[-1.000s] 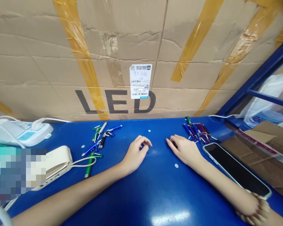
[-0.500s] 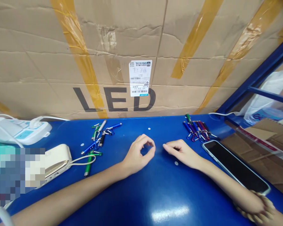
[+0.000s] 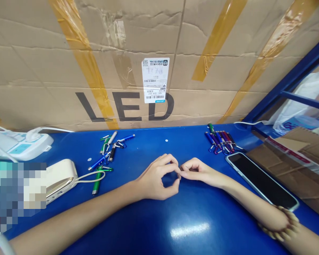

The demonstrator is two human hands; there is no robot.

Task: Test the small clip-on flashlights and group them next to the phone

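In the middle of the blue table (image 3: 138,226), the fingertips of my two hands meet. The thumb and fingers of my left hand (image 3: 155,179) curl into a ring. My right hand (image 3: 198,173) is pinched closed against the left fingertips. Whatever lies between the fingers is hidden or too small to name. Left of the hands lies a loose pile of small metal penlights with carabiner clips, among them a green penlight (image 3: 96,183), a black penlight (image 3: 112,153) and a blue penlight (image 3: 127,137). Several more penlights (image 3: 220,139) lie side by side at the right.
A large cardboard box (image 3: 133,42) stands behind the table. At left are a white power strip (image 3: 29,145) and a cream power bank (image 3: 65,173) with a cable loop. A phone (image 3: 263,182) lies near my right forearm, beside an open carton (image 3: 289,159).
My hands have come together: the right fingertips, apart from the left before, now touch them. The view has shifted slightly; the penlights lie as before.
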